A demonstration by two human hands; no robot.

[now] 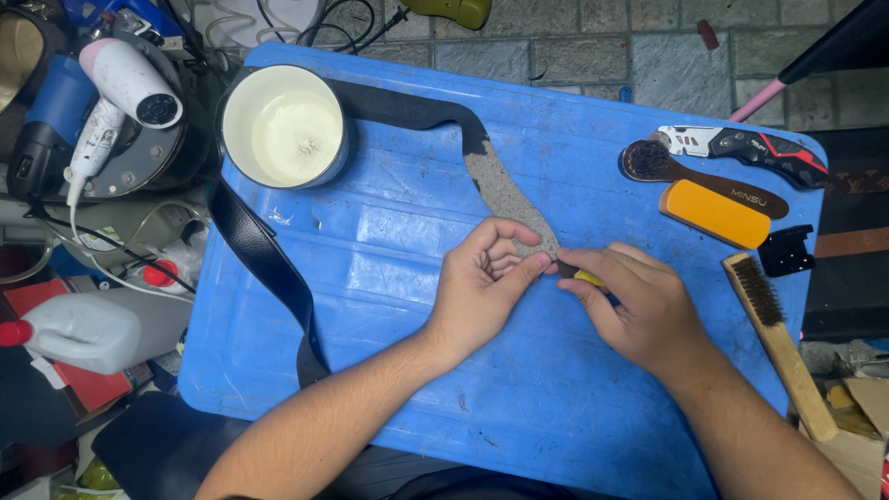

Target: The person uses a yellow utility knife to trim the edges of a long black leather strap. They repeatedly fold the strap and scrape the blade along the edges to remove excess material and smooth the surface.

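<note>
left hand [482, 282] pinches the grey strap end [514, 199] on the blue tabletop [389, 278]; right hand [639, 301] is closed around a yellow tool [587, 277] at the strap tip.

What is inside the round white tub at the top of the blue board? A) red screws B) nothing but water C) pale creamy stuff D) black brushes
C: the round white tub on the blue board is filled with a smooth, pale cream-coloured stuff, with no brushes or screws in it.
</note>
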